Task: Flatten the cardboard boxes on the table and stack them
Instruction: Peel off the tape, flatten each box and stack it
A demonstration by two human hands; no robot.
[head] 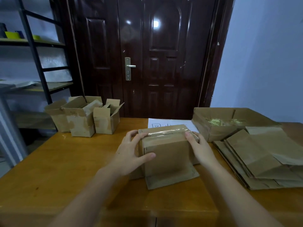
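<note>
A brown cardboard box (167, 154) lies on its side in the middle of the wooden table (65, 161), its far end sealed with clear tape and a flap spread flat toward me. My left hand (129, 154) grips its left side, thumb across the near face and fingers curled over the taped top edge. My right hand (198, 148) holds the right side, fingers wrapped round the top corner. A stack of flattened boxes (262, 158) lies to the right. Three upright open boxes (83, 117) stand at the far left of the table.
A large open carton (229, 123) with yellowish scraps inside sits at the back right. A white sheet of paper (164, 122) lies behind the held box. A dark door stands beyond the table and a metal shelf rack (36, 63) at the left.
</note>
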